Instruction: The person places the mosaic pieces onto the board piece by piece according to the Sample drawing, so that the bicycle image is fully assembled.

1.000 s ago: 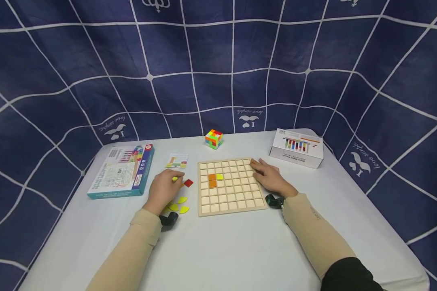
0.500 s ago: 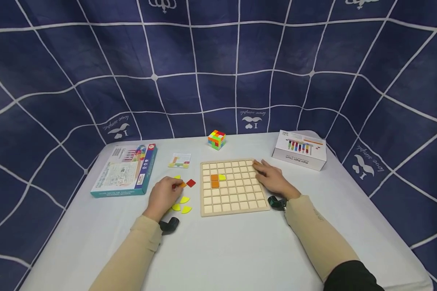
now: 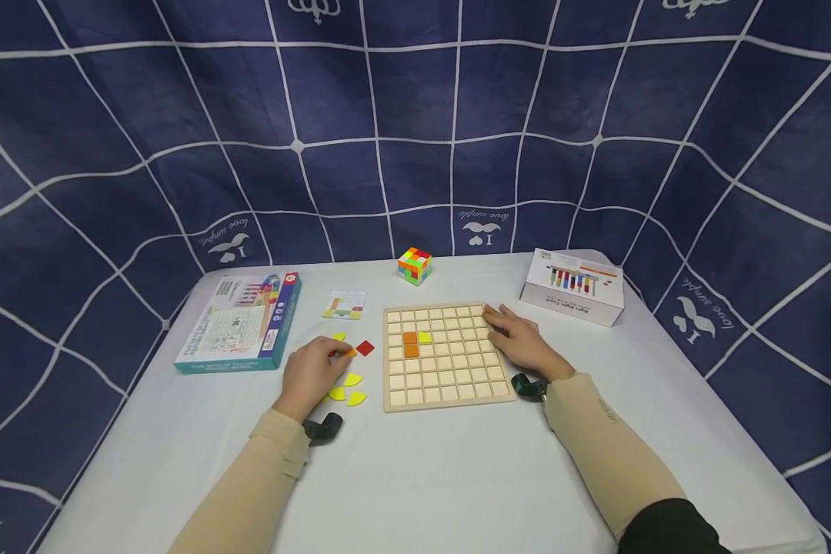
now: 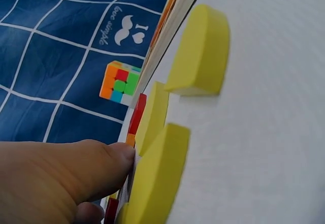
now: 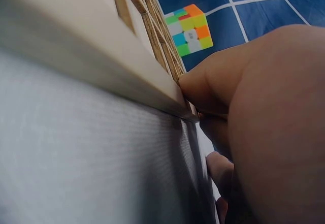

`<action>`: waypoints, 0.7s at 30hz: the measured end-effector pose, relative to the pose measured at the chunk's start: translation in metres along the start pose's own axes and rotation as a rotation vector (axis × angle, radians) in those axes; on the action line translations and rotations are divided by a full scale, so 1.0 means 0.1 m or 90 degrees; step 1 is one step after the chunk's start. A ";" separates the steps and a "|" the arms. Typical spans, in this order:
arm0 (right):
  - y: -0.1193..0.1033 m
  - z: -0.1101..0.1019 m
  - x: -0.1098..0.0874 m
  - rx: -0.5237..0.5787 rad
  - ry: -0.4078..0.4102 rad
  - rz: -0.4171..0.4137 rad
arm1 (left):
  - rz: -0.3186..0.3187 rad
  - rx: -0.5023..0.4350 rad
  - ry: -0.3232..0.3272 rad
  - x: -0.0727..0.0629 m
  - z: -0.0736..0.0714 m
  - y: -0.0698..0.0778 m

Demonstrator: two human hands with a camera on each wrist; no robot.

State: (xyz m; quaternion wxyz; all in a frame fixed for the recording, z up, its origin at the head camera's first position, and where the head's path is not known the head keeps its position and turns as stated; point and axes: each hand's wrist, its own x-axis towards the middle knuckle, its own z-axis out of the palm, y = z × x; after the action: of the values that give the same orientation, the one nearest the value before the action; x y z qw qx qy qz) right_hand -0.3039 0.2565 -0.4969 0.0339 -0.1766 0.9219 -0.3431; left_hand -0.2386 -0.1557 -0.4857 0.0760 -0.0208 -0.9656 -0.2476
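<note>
L sleeve point(image 3: 249, 477) tan; R sleeve point(image 3: 612, 454) same, sm. dk lettering point(image 3: 608, 412), blk fabric point(image 3: 668, 527) higher up; L wrist cam point(image 3: 328, 427), R wrist cam point(image 3: 528, 387) blk.

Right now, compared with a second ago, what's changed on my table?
Your left grip has drawn slightly toward you and is now right at the small orange piece beside the red piece; I can't tell whether it's held. Your right grip stays at the right edge of the board, and the orange squares and yellow piece on it haven't moved.
</note>
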 end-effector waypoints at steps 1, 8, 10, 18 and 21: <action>0.00 0.00 0.00 0.002 0.002 -0.001 | 0.004 0.011 0.001 0.00 0.00 0.01; 0.01 0.02 -0.01 -0.002 0.000 0.002 | 0.043 0.081 0.013 -0.03 -0.01 0.03; 0.01 0.03 -0.01 -0.001 -0.001 0.005 | 0.048 0.088 0.012 -0.04 -0.01 0.03; 0.01 0.02 -0.01 -0.004 0.004 0.003 | 0.077 0.079 0.017 -0.03 -0.03 0.04; 0.00 0.01 -0.01 -0.003 0.001 0.002 | 0.081 0.068 0.027 -0.03 -0.03 0.03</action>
State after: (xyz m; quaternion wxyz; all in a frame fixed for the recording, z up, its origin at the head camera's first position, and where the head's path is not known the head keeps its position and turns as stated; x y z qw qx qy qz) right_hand -0.3027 0.2559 -0.4978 0.0332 -0.1748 0.9230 -0.3413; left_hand -0.2346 -0.1545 -0.4823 0.1127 -0.0729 -0.9724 -0.1909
